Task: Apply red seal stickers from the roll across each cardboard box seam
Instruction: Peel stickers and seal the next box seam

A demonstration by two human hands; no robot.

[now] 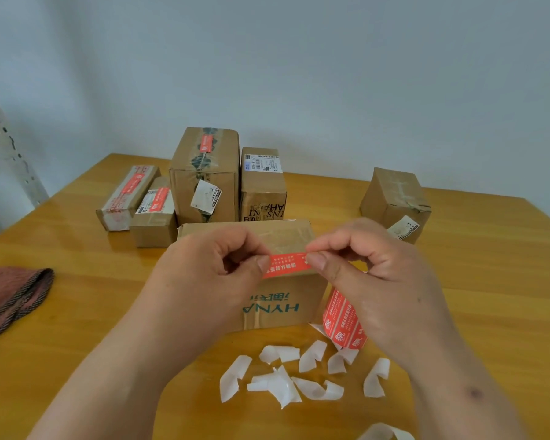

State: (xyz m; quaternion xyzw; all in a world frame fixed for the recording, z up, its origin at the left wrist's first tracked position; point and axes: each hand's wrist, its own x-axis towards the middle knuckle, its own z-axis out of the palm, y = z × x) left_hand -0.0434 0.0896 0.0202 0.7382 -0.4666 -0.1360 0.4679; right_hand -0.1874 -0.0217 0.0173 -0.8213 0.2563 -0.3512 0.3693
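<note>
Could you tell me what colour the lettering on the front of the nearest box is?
Teal green lettering on the brown box, head view.

A plain pale grey-blue wall fills the upper half of the frame, evenly lit. At the left edge stands a white surface with flaking paint. Below, a glossy yellow-brown wooden table spans the lower half.
</note>
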